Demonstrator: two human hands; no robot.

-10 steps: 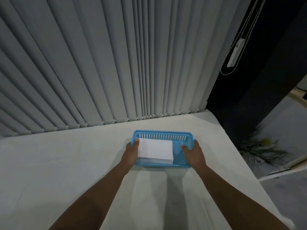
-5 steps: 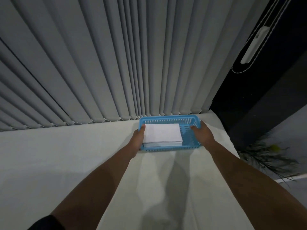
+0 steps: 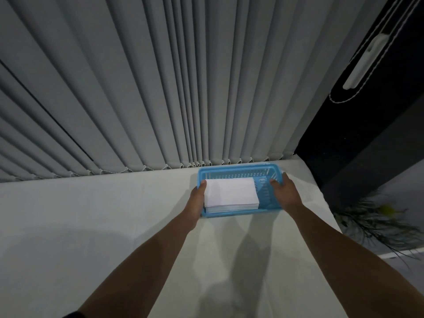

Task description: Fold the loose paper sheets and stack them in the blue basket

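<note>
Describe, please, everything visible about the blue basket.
The blue basket is rectangular, plastic-looking, with slotted walls. It sits upright on the white table, near the vertical blinds. A stack of folded white paper fills its left part. The left hand and right hand hold its two short ends.

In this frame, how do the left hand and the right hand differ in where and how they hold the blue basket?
The left hand grips the blue basket's left end, its thumb lying against the stack of folded paper; the right hand grips the right end, touching only plastic. The left hand sits by the near corner, while the right hand reaches further back along its end. Both hands are closed on the basket, which sits on the white table.
</note>
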